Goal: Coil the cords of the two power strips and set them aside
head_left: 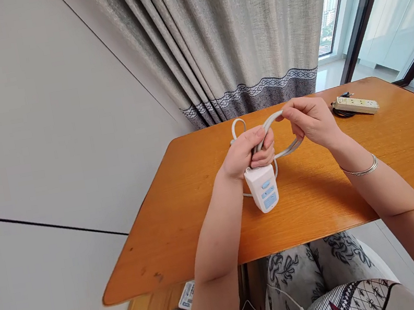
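The left hand is over the middle of the tabletop. Its grip is closed tight around a bunch of loops of the grey cord. The white power strip sticks out just below this fist. Its long side points from the fist toward the near edge of the tabletop, and its blue buttons face up. I cannot tell if its low end touches the wood or hangs just above it.

The right hand is beside the left hand, a little closer to the far edge. Its grip is closed too, pinching the top of one cord loop between thumb and fingers. The cord runs sideways in a curve from one hand to the other. More of the loop hangs under the right hand and bends back to the left fist. A small loop peeks out behind the left hand.

So the left hand is the one nearer the power strip, and the right hand only has cord. A thin bracelet is on the right wrist.

A second power strip with a black cord lies near the far right corner, well apart from both hands.
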Motion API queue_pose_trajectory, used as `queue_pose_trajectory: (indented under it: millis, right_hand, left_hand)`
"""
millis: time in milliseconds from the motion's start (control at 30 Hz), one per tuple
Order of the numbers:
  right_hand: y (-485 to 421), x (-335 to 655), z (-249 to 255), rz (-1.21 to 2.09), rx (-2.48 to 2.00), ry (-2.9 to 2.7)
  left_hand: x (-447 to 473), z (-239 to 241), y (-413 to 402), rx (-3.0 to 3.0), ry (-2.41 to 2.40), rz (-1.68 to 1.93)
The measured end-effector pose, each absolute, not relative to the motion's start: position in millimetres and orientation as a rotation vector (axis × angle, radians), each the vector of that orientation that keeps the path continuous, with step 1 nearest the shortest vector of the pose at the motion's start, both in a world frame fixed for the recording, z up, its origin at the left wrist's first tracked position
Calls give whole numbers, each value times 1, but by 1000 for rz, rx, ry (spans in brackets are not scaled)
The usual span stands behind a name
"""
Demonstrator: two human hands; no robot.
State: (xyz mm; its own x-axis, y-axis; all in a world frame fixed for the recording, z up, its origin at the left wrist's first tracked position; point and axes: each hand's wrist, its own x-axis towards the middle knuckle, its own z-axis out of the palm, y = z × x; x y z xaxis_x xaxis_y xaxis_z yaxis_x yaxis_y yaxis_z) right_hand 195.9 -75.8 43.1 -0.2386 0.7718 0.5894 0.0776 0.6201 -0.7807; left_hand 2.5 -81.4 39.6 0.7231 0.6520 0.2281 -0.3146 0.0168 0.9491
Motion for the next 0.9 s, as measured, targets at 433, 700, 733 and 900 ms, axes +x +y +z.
queue_pose_trajectory:
  millis: [433, 700, 733, 900]
  right_hand:
    - [-78, 202, 46, 557, -751, -1591]
    - [-82, 209, 50, 505, -766, -1593]
    - [-82, 208, 50, 518, -778, -1627]
    - [-78, 202, 44, 456, -883, -1794]
  left_hand:
    - [7, 22, -49, 1563, 924, 1131]
    - [-14, 6, -27, 1657, 1292, 870]
    - [-14, 8, -27, 1585, 1222, 926]
    - [-10, 26, -47, 1470, 854, 1158]
